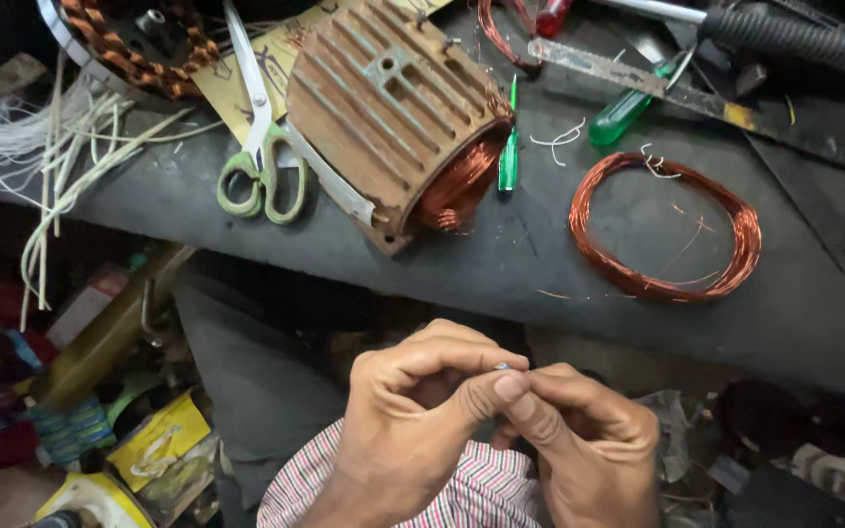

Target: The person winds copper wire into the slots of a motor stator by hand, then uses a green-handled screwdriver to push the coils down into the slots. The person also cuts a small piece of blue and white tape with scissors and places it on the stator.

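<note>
Hands (501,420) below workbench edge (501,303)

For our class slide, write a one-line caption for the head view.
Both hands pinch a tiny item below a bench holding a motor stator, copper wire coil and scissors.

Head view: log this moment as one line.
left hand: pinching small metal bit | right hand: pinching same bit | bench: copper wire coil, motor stator, scissors

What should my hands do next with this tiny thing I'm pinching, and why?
Probably keep the left hand and right hand pinching the tiny bluish piece and raise it nearer: both fingertips cover it, and it is too small to identify.
</note>
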